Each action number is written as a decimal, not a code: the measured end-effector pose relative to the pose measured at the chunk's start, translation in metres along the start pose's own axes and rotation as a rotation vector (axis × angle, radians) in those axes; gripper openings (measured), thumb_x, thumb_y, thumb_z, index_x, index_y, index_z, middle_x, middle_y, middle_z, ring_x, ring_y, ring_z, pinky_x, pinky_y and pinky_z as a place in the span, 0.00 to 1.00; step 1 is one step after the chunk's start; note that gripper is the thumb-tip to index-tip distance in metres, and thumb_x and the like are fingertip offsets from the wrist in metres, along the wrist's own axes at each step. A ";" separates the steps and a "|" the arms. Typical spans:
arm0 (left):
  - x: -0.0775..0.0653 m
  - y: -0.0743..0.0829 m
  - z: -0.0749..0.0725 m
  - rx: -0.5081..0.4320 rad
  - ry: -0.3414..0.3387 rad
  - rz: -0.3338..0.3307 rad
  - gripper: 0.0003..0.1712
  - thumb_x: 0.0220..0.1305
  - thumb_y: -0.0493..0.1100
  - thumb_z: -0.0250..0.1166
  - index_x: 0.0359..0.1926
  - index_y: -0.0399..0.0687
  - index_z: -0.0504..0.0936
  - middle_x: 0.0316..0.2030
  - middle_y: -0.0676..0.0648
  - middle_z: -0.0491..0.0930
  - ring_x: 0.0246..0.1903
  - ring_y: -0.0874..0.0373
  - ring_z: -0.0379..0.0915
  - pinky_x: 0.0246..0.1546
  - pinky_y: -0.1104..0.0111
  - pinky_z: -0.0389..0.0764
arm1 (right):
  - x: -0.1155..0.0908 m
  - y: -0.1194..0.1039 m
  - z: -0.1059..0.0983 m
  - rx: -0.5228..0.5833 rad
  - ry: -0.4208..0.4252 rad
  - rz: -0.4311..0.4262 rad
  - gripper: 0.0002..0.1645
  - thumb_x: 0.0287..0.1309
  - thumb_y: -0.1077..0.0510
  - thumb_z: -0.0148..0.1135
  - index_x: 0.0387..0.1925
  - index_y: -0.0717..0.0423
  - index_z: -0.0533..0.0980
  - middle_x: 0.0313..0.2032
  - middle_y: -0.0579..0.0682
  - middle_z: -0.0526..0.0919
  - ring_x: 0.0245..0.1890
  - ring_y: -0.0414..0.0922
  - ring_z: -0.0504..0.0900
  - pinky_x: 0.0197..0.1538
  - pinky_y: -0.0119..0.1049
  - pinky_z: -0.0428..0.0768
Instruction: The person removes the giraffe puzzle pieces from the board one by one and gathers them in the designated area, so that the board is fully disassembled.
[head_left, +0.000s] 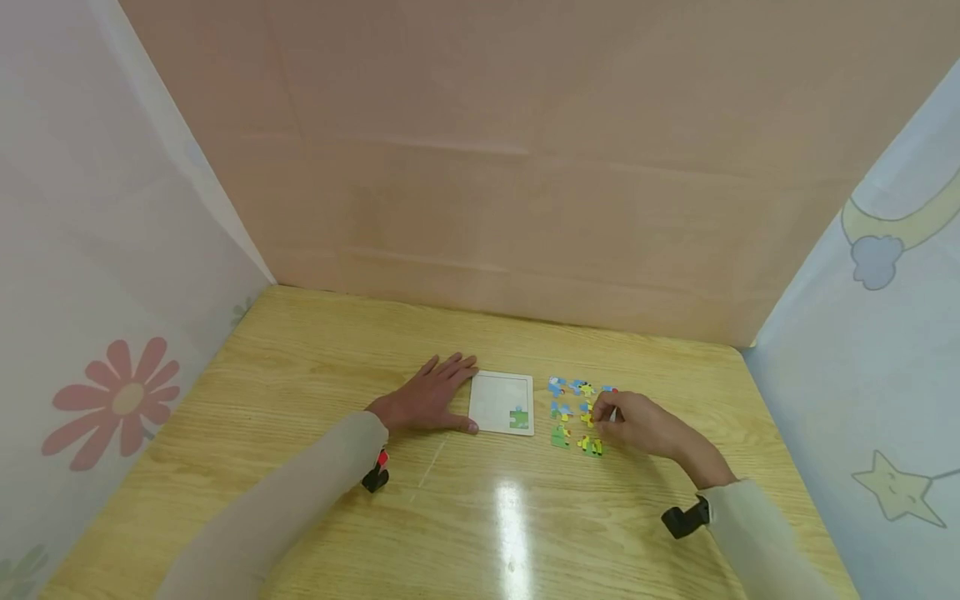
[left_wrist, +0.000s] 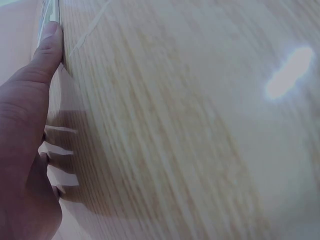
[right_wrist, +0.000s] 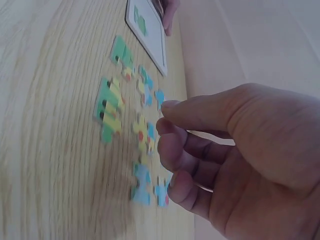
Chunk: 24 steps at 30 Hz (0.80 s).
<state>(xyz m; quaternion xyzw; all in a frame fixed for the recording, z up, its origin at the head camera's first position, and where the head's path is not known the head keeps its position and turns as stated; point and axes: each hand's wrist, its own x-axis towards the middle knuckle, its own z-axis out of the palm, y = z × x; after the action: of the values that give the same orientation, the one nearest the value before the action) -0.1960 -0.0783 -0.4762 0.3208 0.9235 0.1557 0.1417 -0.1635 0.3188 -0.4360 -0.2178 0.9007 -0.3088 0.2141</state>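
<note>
A square white puzzle tray point(head_left: 501, 398) lies flat on the table, with one green jigsaw piece point(head_left: 519, 417) in its near right corner. My left hand point(head_left: 429, 398) is spread at the tray's left side, thumb and fingertips right at its edge. In the left wrist view its thumb point(left_wrist: 47, 55) reaches the tray's rim. To the tray's right, my right hand point(head_left: 637, 422) hovers over loose jigsaw pieces point(head_left: 561, 435). Its fingers are loosely bent, and nothing shows between thumb and fingertips in the right wrist view. Some yellow and blue pieces point(right_wrist: 141, 135) lie just beyond these fingertips.
The pieces lie in rough rows on the wood-grain table point(head_left: 450, 525). A tan cloth wall point(head_left: 510, 183) stands along the back edge, with printed white panels point(head_left: 127, 250) at both sides. Glare brightens the tabletop in front of the tray.
</note>
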 end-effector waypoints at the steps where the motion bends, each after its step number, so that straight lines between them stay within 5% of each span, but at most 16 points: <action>1: 0.000 0.000 0.000 0.002 -0.001 -0.003 0.62 0.66 0.75 0.66 0.86 0.45 0.53 0.87 0.44 0.48 0.88 0.43 0.38 0.86 0.40 0.40 | 0.004 -0.002 0.001 -0.001 -0.003 -0.005 0.03 0.76 0.62 0.61 0.45 0.56 0.80 0.39 0.49 0.82 0.35 0.40 0.75 0.35 0.31 0.75; 11: 0.003 -0.001 0.001 0.024 -0.021 -0.027 0.62 0.65 0.78 0.65 0.86 0.50 0.52 0.88 0.48 0.45 0.88 0.46 0.36 0.87 0.42 0.39 | 0.049 -0.029 0.018 0.003 -0.057 -0.066 0.06 0.76 0.61 0.60 0.48 0.57 0.81 0.39 0.49 0.85 0.27 0.38 0.77 0.34 0.31 0.77; 24: 0.004 -0.005 0.004 0.026 -0.008 -0.023 0.63 0.64 0.79 0.64 0.86 0.51 0.53 0.88 0.49 0.45 0.88 0.47 0.36 0.87 0.42 0.40 | 0.084 -0.051 0.038 -0.068 -0.077 -0.121 0.10 0.74 0.61 0.62 0.52 0.57 0.83 0.48 0.50 0.86 0.42 0.41 0.81 0.47 0.36 0.83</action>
<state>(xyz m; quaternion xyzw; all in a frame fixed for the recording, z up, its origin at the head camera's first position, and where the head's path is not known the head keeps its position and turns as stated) -0.2004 -0.0784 -0.4823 0.3129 0.9284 0.1406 0.1429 -0.1985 0.2209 -0.4506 -0.2908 0.8869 -0.2820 0.2222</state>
